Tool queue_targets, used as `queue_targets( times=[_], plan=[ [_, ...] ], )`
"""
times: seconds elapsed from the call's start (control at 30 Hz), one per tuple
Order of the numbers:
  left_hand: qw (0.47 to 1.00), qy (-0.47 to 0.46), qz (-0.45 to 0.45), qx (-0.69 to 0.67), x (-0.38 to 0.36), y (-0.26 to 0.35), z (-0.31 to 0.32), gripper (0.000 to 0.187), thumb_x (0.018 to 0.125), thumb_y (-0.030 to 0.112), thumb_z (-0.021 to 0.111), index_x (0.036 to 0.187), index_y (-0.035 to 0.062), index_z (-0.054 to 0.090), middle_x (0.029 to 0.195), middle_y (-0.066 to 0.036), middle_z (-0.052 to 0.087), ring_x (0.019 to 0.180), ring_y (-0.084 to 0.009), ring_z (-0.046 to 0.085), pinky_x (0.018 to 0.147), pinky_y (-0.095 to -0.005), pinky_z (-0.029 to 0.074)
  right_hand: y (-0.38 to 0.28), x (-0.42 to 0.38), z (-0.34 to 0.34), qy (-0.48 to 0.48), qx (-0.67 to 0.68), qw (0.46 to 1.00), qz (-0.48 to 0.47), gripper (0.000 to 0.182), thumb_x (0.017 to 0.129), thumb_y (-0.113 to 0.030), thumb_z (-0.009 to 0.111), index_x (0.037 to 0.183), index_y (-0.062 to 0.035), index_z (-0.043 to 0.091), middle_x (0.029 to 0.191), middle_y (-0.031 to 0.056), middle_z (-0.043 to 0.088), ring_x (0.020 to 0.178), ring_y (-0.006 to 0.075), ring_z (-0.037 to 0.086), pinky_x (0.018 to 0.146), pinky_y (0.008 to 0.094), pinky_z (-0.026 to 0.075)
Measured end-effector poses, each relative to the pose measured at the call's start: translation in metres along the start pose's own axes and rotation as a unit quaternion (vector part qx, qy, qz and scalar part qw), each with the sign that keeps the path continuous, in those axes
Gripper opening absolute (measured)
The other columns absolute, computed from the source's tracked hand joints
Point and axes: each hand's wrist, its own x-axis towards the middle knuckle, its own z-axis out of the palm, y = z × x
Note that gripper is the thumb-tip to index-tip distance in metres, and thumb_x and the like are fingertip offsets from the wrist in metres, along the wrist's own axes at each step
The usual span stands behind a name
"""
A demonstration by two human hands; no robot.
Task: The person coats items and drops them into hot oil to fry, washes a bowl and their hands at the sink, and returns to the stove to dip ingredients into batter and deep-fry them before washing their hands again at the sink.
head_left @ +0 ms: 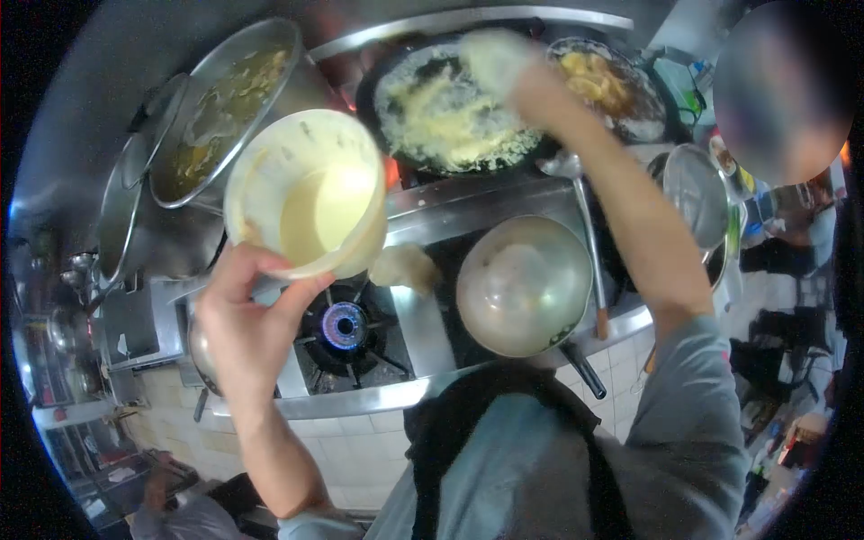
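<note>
My left hand (255, 310) grips the near rim of a white plastic tub (364, 236), thumb and fingers pinched on its edge. The tub is tilted, and pale yellow batter (328, 211) lies inside. My right hand (517, 76) is over a large black wok (382, 126), smeared by motion. A creamy pale coating or covering shows on it; its fingers cannot be made out. Below the hand, frothy pale yellow batter (441, 117) spreads in the wok's oil. To the right, golden fried pieces (594, 83) float in brown bubbling oil.
A blue flame burns on the gas burner (344, 326). Beside it sits a metal pan (522, 288) with a black handle. A long-handled ladle (585, 225) lies right of that. Large metal pots (162, 171) stand left; a strainer (697, 198) is right. Another person (189, 513) appears lower left.
</note>
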Motion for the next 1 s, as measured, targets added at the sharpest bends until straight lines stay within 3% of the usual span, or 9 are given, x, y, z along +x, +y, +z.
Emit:
queue_targets(
  times=[0.03, 0.07, 0.1, 0.27, 0.43, 0.53, 0.7, 0.83, 1.0],
  plan=[
    [1.0, 0.003, 0.018, -0.001, 0.001, -0.001, 0.004, 0.029, 0.073, -0.003, 0.084, 0.088, 0.002, 0.06, 0.092, -0.005, 0.069, 0.091, -0.0126, 0.065, 0.083, -0.0275, 0.052, 0.002, -0.008, 0.05, -0.109, 0.06, 0.991, 0.056, 0.031, 0.081, -0.002, 0.061, 0.11, -0.0057, 0.069, 0.106, 0.0204, 0.069, 0.098, 0.0344, 0.068, 0.088, 0.0473, 0.054],
    [0.999, 0.016, 0.041, -0.002, 0.005, -0.002, 0.009, 0.029, 0.073, -0.002, 0.085, 0.088, 0.0019, 0.06, 0.091, -0.005, 0.069, 0.09, -0.0122, 0.065, 0.083, -0.027, 0.051, -0.034, -0.02, 0.01, -0.241, 0.036, 0.968, 0.059, 0.033, 0.081, -0.002, 0.061, 0.114, -0.0049, 0.068, 0.111, 0.022, 0.068, 0.104, 0.0348, 0.066, 0.093, 0.0451, 0.053],
    [0.999, 0.026, 0.037, 0.016, 0.005, -0.002, 0.011, 0.029, 0.072, 0.0, 0.086, 0.086, 0.0008, 0.061, 0.09, -0.005, 0.069, 0.089, -0.0118, 0.065, 0.082, -0.0263, 0.051, -0.002, -0.04, 0.068, -0.01, 0.079, 0.996, -0.051, 0.039, 0.083, -0.005, 0.062, 0.122, -0.0052, 0.064, 0.115, 0.0212, 0.067, 0.109, 0.0343, 0.064, 0.095, 0.0449, 0.051],
    [0.999, 0.029, 0.031, 0.014, 0.023, 0.01, 0.024, 0.029, 0.071, 0.004, 0.087, 0.086, 0.0001, 0.062, 0.089, -0.008, 0.07, 0.087, -0.0113, 0.065, 0.077, -0.0268, 0.052, -0.001, 0.025, -0.017, 0.05, 0.097, 0.993, 0.038, 0.038, 0.088, -0.012, 0.064, 0.125, -0.003, 0.063, 0.113, 0.0189, 0.068, 0.106, 0.0344, 0.065, 0.095, 0.0451, 0.051],
    [0.992, 0.025, 0.095, 0.077, 0.046, 0.017, 0.037, 0.034, 0.069, 0.01, 0.088, 0.088, -0.0004, 0.062, 0.081, -0.012, 0.072, 0.076, -0.0115, 0.068, 0.066, -0.0281, 0.052, -0.053, 0.072, -0.125, 0.113, 0.189, 0.974, -0.045, 0.028, 0.088, -0.012, 0.059, 0.111, 0.001, 0.067, 0.098, 0.0221, 0.07, 0.091, 0.0372, 0.069, 0.083, 0.0448, 0.054],
    [0.991, 0.022, 0.111, 0.064, 0.058, 0.022, 0.045, 0.034, 0.069, 0.012, 0.089, 0.088, 0.0003, 0.064, 0.081, -0.013, 0.072, 0.072, -0.0142, 0.068, 0.064, -0.0298, 0.052, -0.09, 0.083, -0.145, 0.144, 0.139, 0.959, -0.201, 0.019, 0.089, -0.015, 0.062, 0.098, 0.0003, 0.07, 0.093, 0.0194, 0.071, 0.086, 0.0328, 0.07, 0.078, 0.0384, 0.055],
    [0.978, 0.016, 0.181, 0.104, 0.074, 0.041, 0.049, 0.034, 0.067, 0.014, 0.088, 0.088, 0.0014, 0.065, 0.081, -0.014, 0.069, 0.067, -0.0214, 0.068, 0.062, -0.0324, 0.052, -0.129, 0.093, -0.127, -0.145, 0.102, 0.977, -0.117, 0.022, 0.082, -0.012, 0.066, 0.102, -0.0033, 0.071, 0.091, 0.018, 0.07, 0.09, 0.0308, 0.068, 0.08, 0.0405, 0.052],
    [0.984, -0.021, 0.159, 0.081, 0.082, 0.058, 0.049, 0.035, 0.066, 0.016, 0.088, 0.088, 0.0021, 0.065, 0.081, -0.014, 0.067, 0.066, -0.0228, 0.067, 0.062, -0.0328, 0.051, -0.124, 0.103, -0.091, -0.212, 0.164, 0.96, -0.08, 0.025, 0.078, -0.006, 0.067, 0.102, -0.0035, 0.07, 0.092, 0.0185, 0.07, 0.09, 0.0314, 0.068, 0.08, 0.042, 0.052],
    [0.952, 0.055, 0.273, 0.123, 0.097, 0.036, 0.065, 0.034, 0.068, 0.018, 0.087, 0.088, 0.0021, 0.065, 0.081, -0.014, 0.066, 0.068, -0.0236, 0.068, 0.061, -0.0344, 0.051, -0.103, 0.1, -0.062, -0.191, 0.223, 0.95, -0.104, 0.026, 0.086, -0.021, 0.065, 0.108, -0.0094, 0.073, 0.098, 0.0124, 0.073, 0.09, 0.0309, 0.069, 0.079, 0.0404, 0.054]
  ],
)
